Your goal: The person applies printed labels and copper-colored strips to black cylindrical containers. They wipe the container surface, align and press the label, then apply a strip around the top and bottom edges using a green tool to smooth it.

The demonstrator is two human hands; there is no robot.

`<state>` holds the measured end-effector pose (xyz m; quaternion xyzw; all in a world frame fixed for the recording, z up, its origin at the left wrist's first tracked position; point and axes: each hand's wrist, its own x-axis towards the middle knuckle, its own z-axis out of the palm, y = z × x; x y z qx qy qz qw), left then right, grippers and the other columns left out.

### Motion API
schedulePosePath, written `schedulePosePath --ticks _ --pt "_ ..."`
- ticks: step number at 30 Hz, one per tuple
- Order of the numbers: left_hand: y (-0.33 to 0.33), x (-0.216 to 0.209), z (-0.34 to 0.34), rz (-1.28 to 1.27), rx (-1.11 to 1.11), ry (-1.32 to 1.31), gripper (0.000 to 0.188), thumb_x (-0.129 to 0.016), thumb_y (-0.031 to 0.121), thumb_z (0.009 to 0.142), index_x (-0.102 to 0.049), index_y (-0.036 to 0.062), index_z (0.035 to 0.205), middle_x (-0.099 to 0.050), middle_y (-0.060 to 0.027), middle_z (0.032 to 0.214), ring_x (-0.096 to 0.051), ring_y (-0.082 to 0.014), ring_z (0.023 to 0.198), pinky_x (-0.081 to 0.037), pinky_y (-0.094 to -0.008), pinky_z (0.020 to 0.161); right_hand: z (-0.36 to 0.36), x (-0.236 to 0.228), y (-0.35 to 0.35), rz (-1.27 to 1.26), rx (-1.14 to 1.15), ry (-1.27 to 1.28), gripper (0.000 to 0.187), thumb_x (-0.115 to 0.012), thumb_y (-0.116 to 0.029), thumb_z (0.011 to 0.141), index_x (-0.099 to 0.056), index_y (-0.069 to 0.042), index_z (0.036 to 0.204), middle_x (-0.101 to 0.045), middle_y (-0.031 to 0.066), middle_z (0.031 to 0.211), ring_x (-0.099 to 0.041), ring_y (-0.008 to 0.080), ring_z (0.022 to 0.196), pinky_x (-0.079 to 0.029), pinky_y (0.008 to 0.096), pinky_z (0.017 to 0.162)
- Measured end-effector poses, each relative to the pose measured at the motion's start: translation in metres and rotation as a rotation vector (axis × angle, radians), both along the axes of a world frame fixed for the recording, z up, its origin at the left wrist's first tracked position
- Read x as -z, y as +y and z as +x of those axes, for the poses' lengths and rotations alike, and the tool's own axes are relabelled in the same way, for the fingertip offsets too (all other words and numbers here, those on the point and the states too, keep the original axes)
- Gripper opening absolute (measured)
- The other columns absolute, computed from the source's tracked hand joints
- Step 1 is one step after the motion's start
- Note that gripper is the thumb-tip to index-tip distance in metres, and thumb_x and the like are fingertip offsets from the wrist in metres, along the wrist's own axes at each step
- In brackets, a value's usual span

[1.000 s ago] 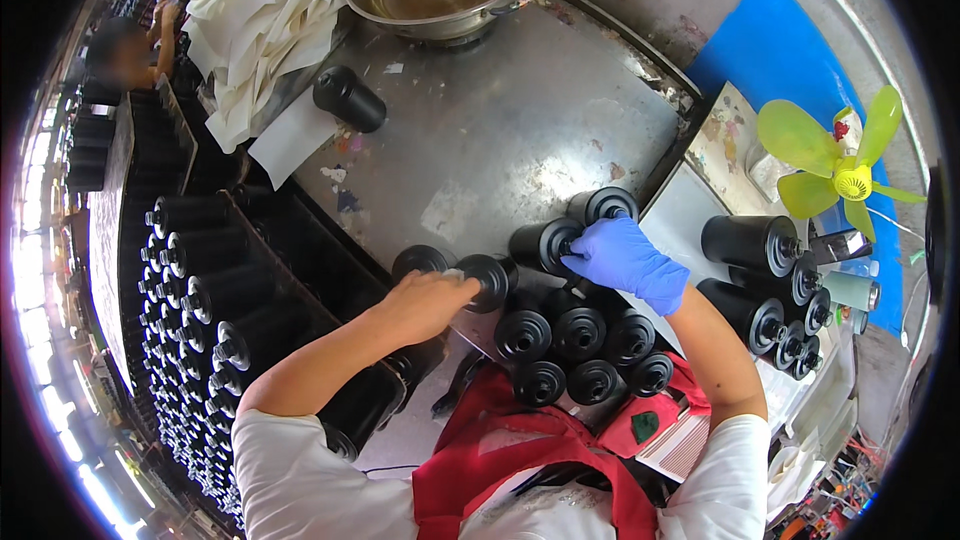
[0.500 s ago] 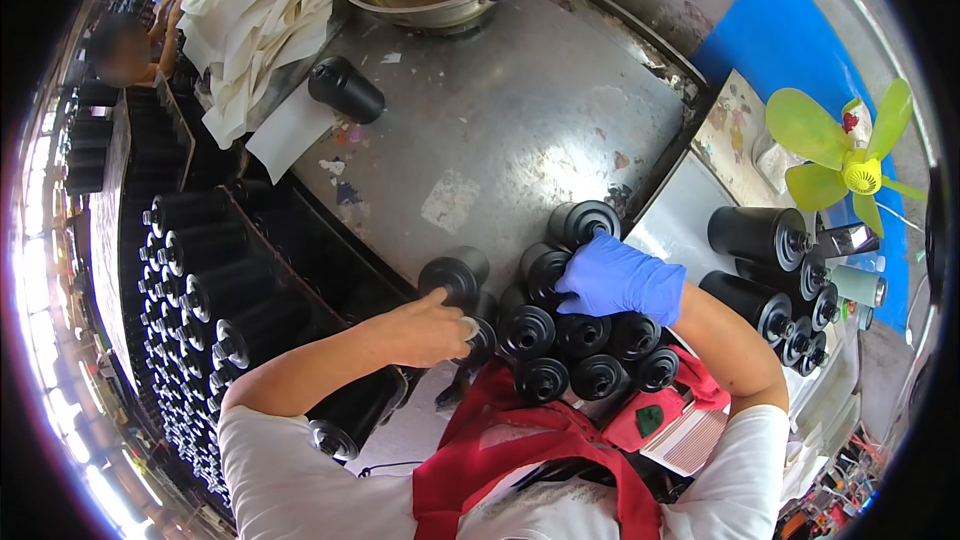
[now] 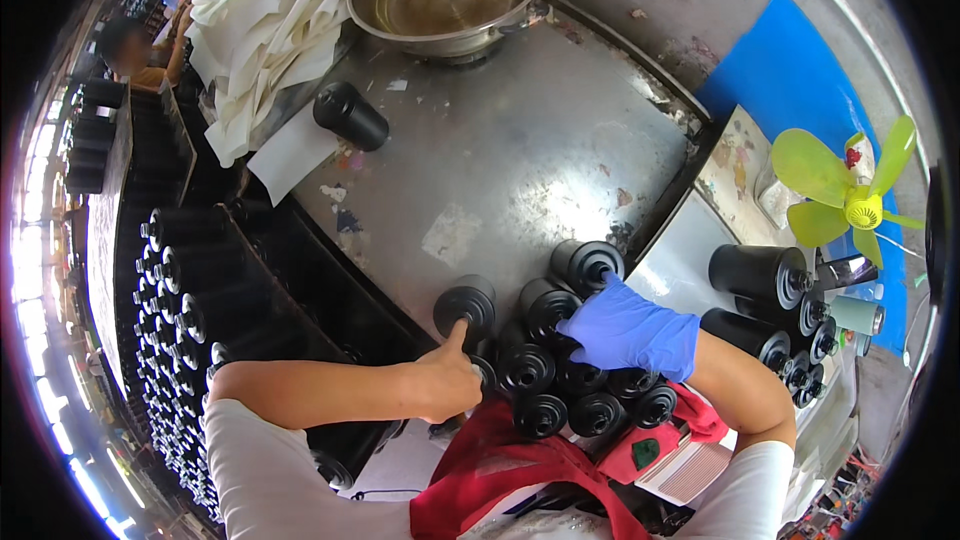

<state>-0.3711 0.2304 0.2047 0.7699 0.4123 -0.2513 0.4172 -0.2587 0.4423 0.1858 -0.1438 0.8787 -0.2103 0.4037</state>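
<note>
My bare left hand (image 3: pixel 448 380) has its index finger stretched onto the end of a standing black cylinder (image 3: pixel 470 302). Its other fingers curl beside another black cylinder, which it partly covers. In a blue glove, my right hand (image 3: pixel 635 330) lies palm down over a cluster of black cylinders. Its fingertips touch the stepped end of the farthest cylinder (image 3: pixel 585 262), and its thumb side rests by a second cylinder (image 3: pixel 547 306). Several more, such as a near cylinder (image 3: pixel 540 417), are packed between my hands and my red apron (image 3: pixel 500 450). The glove hides some cylinder ends.
A metal basin (image 3: pixel 440 35) stands at the back beside white cloths (image 3: pixel 265 50). One black cylinder (image 3: pixel 350 116) lies at the worktop's left. More stacked cylinders (image 3: pixel 765 275) lie right, near a yellow-green fan (image 3: pixel 862 205). Racked cylinders (image 3: pixel 200 270) fill the left; a person (image 3: pixel 130 50) is beyond.
The view has shifted, so the worktop sits lower in the picture. My left index finger has straightened onto the cylinder's end. My right hand stays over the cluster.
</note>
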Motion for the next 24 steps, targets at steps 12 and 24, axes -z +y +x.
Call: schedulePosePath --ticks 12,24 --pt "0.02 -0.037 -0.107 0.27 -0.587 -0.088 0.022 -0.057 0.028 0.083 -0.064 0.0114 0.095 -0.063 -0.0117 0.085 -0.064 -0.0272 0.083 -0.05 -0.0417 0.074 0.07 -0.07 -0.014 -0.002 0.56 0.402 0.042 -0.066 -0.028 0.079 -0.057 -0.013 0.117 -0.062 0.0076 0.08 -0.061 0.0272 0.078 -0.042 0.0443 0.091" --pt "0.012 0.142 -0.327 0.936 -1.344 0.854 0.045 -0.045 0.041 0.094 -0.053 0.0082 0.124 -0.06 -0.0165 0.116 -0.061 -0.0336 0.097 -0.05 -0.041 0.08 0.206 -0.065 -0.042 -0.07 1.092 0.232 0.028 -0.06 -0.024 0.084 -0.06 -0.014 0.111 -0.06 0.0134 0.075 -0.058 0.0323 0.069 -0.047 0.0409 0.065"
